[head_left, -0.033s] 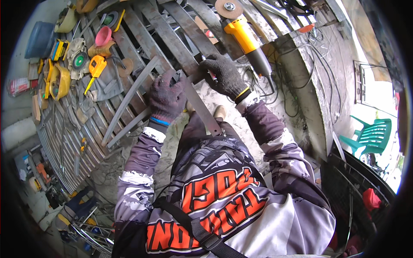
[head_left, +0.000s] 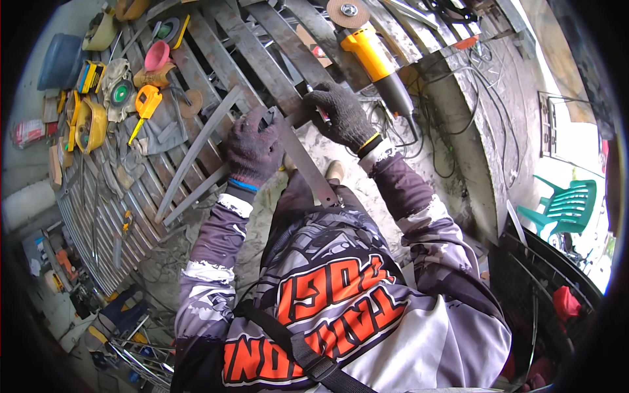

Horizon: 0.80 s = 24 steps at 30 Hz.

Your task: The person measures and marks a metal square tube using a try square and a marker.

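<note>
Both hands in dark knit gloves, working on a flat steel bar (head_left: 308, 167) that runs diagonally from the metal slat rack (head_left: 262, 59) down toward the person's chest. Left hand (head_left: 254, 147) is clamped down over the upper part of the bar, fingers curled shut around it w/ the palm on top, pinning it against the slats. Right hand (head_left: 341, 118) sits just beside it at the bar's top end, fingers pressed together pinching a thin red marker/pen-type thing (head_left: 322, 112), tip down at the metal; can't tell exactly what it is, mostly hidden by the glove. Yellow angle grinder (head_left: 373, 62) lies on the slats right behind the right hand, disc end pointing away, black cord (head_left: 452, 124) looping off to the right. Two loose grey angle pieces (head_left: 196, 157) lean across the slats left of the left hand. Further left there's a yellow tape measure (head_left: 148, 101), a pink cup (head_left: 157, 56) & a pile of yellow gear. Green plastic chair (head_left: 567, 206) far right.
</note>
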Motion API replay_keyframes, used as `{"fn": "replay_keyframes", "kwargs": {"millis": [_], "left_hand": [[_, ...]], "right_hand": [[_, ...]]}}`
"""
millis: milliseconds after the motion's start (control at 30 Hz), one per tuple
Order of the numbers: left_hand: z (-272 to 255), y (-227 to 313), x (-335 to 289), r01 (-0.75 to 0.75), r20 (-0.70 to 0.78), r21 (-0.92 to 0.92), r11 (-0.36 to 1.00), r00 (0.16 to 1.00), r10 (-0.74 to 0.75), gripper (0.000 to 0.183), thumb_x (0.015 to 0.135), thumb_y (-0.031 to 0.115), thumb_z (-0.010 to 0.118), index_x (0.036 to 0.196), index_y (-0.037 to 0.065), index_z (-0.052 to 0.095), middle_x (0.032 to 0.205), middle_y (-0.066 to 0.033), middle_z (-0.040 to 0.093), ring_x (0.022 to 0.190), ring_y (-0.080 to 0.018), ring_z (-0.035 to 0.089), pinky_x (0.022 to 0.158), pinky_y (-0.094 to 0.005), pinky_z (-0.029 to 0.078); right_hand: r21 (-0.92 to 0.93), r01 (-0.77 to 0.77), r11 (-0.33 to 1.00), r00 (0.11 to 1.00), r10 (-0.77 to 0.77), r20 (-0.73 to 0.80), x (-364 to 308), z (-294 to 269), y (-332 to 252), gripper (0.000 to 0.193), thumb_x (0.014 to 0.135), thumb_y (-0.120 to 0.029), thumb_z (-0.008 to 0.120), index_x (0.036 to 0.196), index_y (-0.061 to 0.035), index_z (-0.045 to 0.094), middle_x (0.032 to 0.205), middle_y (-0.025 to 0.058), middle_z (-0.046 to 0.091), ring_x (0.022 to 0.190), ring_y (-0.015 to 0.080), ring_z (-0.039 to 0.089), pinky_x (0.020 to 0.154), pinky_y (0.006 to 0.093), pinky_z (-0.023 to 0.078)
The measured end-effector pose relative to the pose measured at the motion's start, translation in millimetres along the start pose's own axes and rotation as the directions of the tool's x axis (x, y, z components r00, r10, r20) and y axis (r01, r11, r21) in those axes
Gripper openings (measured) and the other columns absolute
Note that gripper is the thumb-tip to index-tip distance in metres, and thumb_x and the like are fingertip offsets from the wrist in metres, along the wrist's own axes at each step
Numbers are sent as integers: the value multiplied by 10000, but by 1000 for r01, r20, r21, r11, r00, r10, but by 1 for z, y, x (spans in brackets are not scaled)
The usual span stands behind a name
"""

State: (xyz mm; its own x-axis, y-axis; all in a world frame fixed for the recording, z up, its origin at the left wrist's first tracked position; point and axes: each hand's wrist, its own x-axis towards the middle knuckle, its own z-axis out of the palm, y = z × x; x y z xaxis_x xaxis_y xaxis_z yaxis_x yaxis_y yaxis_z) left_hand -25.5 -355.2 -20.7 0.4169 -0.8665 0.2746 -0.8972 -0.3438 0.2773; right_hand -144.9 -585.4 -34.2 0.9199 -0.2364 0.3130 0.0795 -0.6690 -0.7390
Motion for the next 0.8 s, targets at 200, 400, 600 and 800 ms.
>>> {"fn": "replay_keyframes", "kwargs": {"millis": [200, 400, 600, 800], "left_hand": [[0, 3, 3, 7, -5, 5, 1000, 1000, -7, 417, 792, 185, 739, 1202, 113, 762, 1348, -185, 638, 1179, -426, 632, 999, -556, 497], [4, 0, 2, -9, -21, 0, 1000, 1000, 9, 412, 789, 179, 739, 1194, 107, 760, 1361, -182, 636, 1190, -426, 625, 1006, -560, 491], [4, 0, 3, -25, -49, 3, 1000, 998, 25, 384, 794, 174, 752, 1172, 108, 761, 1347, -172, 639, 1183, -421, 625, 1002, -556, 491], [4, 0, 4, -25, -46, 20, 1000, 999, 25, 360, 815, 188, 771, 1167, 111, 761, 1331, -170, 645, 1154, -419, 639, 971, -553, 507]], "right_hand": [[20, -8, 1000, 1000, 8, 16, -1, 0, 7, 348, 730, -49, 730, 1071, -98, 682, 1091, 179, 651, 1064, 439, 638, 884, 519, 533], [25, -13, 1000, 1000, 12, 26, 1, -2, 3, 320, 740, -52, 732, 1055, -92, 696, 1066, 186, 652, 1042, 444, 639, 871, 511, 534], [21, -2, 1000, 1000, 3, -10, 1, 1, 3, 307, 748, -63, 733, 1052, -87, 696, 1055, 193, 648, 1037, 447, 638, 869, 513, 532], [11, -34, 999, 999, 34, 33, 0, 2, 6, 317, 752, -68, 737, 1066, -91, 700, 1076, 195, 642, 1051, 446, 632, 888, 510, 532]]}}
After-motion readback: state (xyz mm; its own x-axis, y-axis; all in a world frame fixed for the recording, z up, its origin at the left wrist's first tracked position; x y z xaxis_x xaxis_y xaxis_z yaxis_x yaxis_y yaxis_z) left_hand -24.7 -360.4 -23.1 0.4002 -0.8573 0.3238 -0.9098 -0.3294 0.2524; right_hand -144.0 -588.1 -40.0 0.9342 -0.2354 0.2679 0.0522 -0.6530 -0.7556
